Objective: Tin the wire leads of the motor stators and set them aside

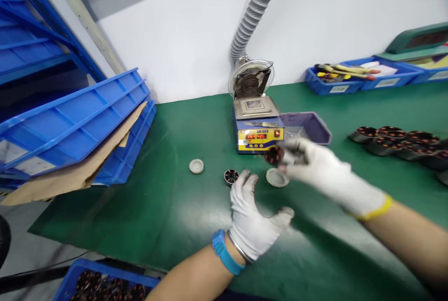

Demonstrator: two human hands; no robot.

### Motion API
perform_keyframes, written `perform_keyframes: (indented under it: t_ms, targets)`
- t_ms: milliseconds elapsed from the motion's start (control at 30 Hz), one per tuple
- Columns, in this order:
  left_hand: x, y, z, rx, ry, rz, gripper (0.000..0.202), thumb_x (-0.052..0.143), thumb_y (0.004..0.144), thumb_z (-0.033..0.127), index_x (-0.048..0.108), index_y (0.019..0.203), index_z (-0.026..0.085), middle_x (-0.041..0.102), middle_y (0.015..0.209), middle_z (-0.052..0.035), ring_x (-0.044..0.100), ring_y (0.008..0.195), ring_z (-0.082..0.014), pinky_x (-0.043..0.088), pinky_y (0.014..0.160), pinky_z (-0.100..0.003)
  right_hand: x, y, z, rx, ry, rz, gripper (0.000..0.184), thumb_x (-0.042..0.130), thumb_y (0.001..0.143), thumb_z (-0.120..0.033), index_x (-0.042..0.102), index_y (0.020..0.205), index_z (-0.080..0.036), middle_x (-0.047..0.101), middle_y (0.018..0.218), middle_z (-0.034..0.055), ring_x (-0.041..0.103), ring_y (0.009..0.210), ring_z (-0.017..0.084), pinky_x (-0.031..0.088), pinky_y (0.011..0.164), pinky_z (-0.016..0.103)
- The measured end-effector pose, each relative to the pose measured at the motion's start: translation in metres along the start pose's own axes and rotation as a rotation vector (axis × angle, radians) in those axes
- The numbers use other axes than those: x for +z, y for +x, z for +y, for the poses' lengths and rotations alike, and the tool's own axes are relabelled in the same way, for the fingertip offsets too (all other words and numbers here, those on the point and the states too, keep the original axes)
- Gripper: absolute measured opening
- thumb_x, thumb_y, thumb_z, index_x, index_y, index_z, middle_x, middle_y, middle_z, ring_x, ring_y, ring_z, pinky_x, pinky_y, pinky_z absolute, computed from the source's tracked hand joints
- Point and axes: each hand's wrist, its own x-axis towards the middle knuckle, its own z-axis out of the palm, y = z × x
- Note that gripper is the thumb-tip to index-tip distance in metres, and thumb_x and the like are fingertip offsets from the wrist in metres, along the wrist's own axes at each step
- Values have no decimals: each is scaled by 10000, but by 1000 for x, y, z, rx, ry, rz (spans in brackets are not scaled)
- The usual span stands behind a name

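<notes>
Copper-wound ring [274, 155] gripped by right hand [318, 165], near front right corner of display unit [261, 138], second ring [230, 178] near its front left corner, left hand [252, 219] spread alongside.

Tabletop [168, 142] lies open beside the blue bin [77, 116]; display unit [261, 136] blocks ahead.

So the heater [261, 137] sits mid-table [168, 217], hose [258, 9] behind it, tray [324, 128] just to its right. One dish [196, 166] front-left, another dish [277, 178] in front, ring [227, 181] between them. Crates [80, 119] far left, more rings [406, 143] right, tool bins [338, 87] back right.
</notes>
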Motion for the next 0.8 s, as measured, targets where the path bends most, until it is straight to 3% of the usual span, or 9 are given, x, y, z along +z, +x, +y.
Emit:
perform_keyframes:
  t_ms: [133, 200, 267, 333, 433, 500, 600, 700, 800]
  targets:
    - [-3, -2, 1, 81, 167, -55, 444, 859, 692, 385, 740, 1092, 234, 533, 1483, -162, 492, 1377, -410, 417, 1166, -616, 53, -85, 21, -60, 137, -14, 403, 644, 706, -180, 559, 1091, -266, 754, 932, 50, 750, 740, 224, 649, 617, 336]
    - [-3, -3, -1, 143, 249, -82, 160, 799, 777, 316, 764, 907, 230, 562, 1461, -140, 488, 1382, -396, 433, 1149, -610, 68, -104, 23, -110, 116, 30, 377, 609, 737, -155, 562, 1099, -249, 749, 941, 57, 750, 750, 206, 649, 642, 324]
    - [-2, -1, -4, 221, 347, -72, 60, 729, 845, 250, 760, 816, 208, 566, 1465, -140, 463, 1404, -398, 421, 1150, -619, 67, -110, 24, -126, 41, 62, 391, 620, 743, -165, 593, 1126, -239, 746, 1003, 66, 756, 836, 209, 652, 704, 337]
    - [-2, 4, -8, 275, 460, -60, 82, 704, 864, 215, 771, 821, 198, 553, 1487, -145, 429, 1426, -418, 402, 1150, -640, 46, -109, 28, -122, -47, 99, 474, 688, 717, -231, 626, 1187, -232, 717, 1184, 97, 728, 1064, 260, 636, 884, 420]
    - [-6, 16, -13, 241, 636, -59, 104, 693, 880, 222, 797, 877, 212, 537, 1513, -143, 406, 1438, -449, 368, 1142, -685, -23, -103, 46, -78, -394, 243, 574, 704, 760, -425, 634, 1277, -184, 589, 1415, 165, 549, 1362, 331, 467, 1147, 521]
    - [-12, 23, -14, 181, 737, -50, 126, 680, 891, 241, 802, 879, 209, 529, 1525, -150, 408, 1436, -466, 343, 1136, -713, -80, -98, 67, 151, -778, 407, 602, 639, 810, -523, 627, 1296, -169, 573, 1412, 181, 541, 1349, 316, 477, 1119, 462]
    - [-20, 30, -12, 107, 843, -32, 138, 669, 877, 240, 788, 853, 173, 531, 1520, -178, 425, 1421, -487, 327, 1131, -731, -149, -93, 102, 375, -898, 500, 573, 616, 805, -499, 659, 1209, -95, 562, 1320, 320, 552, 1219, 446, 482, 916, 576]
    - [-22, 28, -7, 117, 838, -3, 178, 701, 806, 213, 771, 955, 146, 523, 1511, -216, 428, 1414, -506, 334, 1128, -732, -180, -93, 126, 452, -948, 412, 452, 617, 818, -511, 705, 1045, -131, 620, 1160, 319, 583, 1089, 417, 454, 821, 532]
    - [-17, 17, -3, 271, 638, 62, 366, 715, 791, 225, 716, 1145, 133, 491, 1526, -241, 411, 1444, -472, 393, 1135, -662, -186, -90, 133, 455, -983, 358, 356, 571, 874, -482, 697, 935, -154, 619, 1211, 287, 538, 1193, 388, 422, 909, 527]
